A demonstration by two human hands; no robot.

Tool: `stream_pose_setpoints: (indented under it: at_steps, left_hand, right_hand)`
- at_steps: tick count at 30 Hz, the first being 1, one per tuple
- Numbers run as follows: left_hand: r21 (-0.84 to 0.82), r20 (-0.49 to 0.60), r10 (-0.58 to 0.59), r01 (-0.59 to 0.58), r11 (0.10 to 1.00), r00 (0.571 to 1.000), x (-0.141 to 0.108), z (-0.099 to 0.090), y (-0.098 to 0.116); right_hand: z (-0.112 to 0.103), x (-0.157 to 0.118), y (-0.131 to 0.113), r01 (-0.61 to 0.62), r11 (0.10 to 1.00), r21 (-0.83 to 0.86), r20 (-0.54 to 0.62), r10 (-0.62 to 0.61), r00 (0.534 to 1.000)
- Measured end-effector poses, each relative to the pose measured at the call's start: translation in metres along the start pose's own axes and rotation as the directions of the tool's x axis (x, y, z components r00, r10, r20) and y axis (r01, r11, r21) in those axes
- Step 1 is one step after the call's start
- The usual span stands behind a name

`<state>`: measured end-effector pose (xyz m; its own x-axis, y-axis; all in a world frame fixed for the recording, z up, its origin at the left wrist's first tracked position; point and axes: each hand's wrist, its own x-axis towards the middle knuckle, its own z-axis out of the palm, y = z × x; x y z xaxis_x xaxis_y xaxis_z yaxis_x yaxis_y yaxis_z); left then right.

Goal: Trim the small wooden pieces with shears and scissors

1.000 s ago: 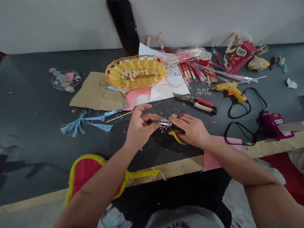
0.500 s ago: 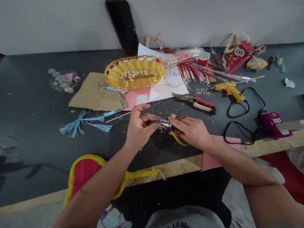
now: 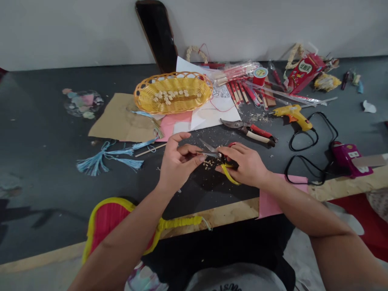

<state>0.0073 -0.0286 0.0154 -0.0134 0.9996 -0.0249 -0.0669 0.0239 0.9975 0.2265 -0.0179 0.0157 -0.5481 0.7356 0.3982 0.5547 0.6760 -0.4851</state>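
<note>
My right hand (image 3: 247,165) grips a pair of scissors (image 3: 212,152) by its red and yellow handles, the blades parted and pointing left. At the blade tips, my left hand (image 3: 178,161) pinches with thumb and forefinger; whatever small thing lies between them is hidden. Below the blades, small pale cut bits (image 3: 209,163) lie scattered on the dark table. Beyond my hands sits a yellow woven basket (image 3: 145,99) with several pale pieces inside. Pruning shears (image 3: 250,131) with a red and a white handle rest just past my right hand.
A yellow glue gun (image 3: 295,116) with a black cord lies at right, near a purple power socket (image 3: 348,157). Blue tassels (image 3: 100,159) lie at left. A red fan with yellow trim (image 3: 109,218) overlaps the table's front edge. A phone (image 3: 159,36) leans on the wall.
The scissor blades have opened wider, and the right hand has shifted slightly to the right with them. My left hand stays nearly in place.
</note>
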Motion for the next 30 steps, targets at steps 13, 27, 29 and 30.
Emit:
stream_pose_setpoints:
  at_steps: [13, 27, 29, 30]
  left_hand:
    - [0.013, 0.005, 0.008, -0.008, 1.0, 1.0, -0.0009, 0.0025, 0.0035]
    - [0.044, -0.005, -0.013, 0.013, 0.999, 1.0, -0.0003, 0.0026, 0.0012]
    - [0.045, -0.006, -0.017, 0.018, 0.999, 1.0, -0.0003, 0.0026, 0.0007]
    - [0.042, -0.007, -0.014, 0.014, 0.999, 1.0, -0.0003, 0.0025, 0.0006]
  right_hand:
    - [0.0071, -0.0034, 0.0011, 0.054, 0.993, -0.103, 0.05, -0.049, 0.998]
    - [0.0035, -0.0082, -0.0005, 0.082, 0.962, -0.262, 0.08, -0.063, 0.995]
    - [0.0038, -0.0078, -0.0005, 0.049, 0.971, -0.234, 0.07, -0.034, 0.997]
    - [0.0041, -0.0071, -0.0003, 0.029, 0.98, -0.199, 0.059, -0.018, 0.998]
